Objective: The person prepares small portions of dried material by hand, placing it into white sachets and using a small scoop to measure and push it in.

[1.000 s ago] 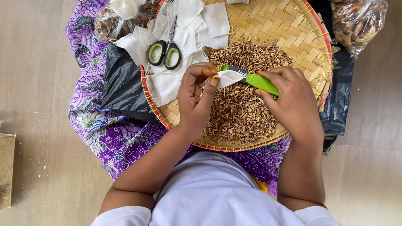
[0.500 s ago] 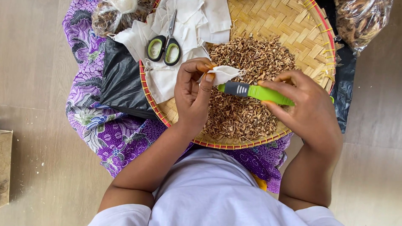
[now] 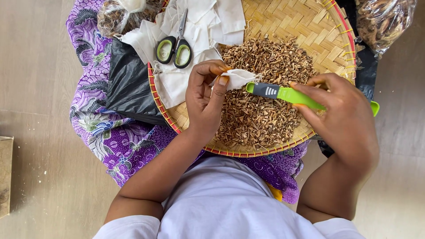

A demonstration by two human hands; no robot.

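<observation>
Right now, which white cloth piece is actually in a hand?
The small cloth pouch pinched in the left hand, at the green scoop tip. The other white cloth pieces lie on the tray under the scissors.

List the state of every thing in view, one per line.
Left hand: pinching a small white cloth pouch open.
Right hand: holding a green measuring spoon, tip at the pouch.
Scissors: closed, lying on white cloths.
Woven tray: holding dried pieces.

Clear plastic bags (image 3: 384,24) (image 3: 116,17) of brown bits flank the tray's far side.
</observation>
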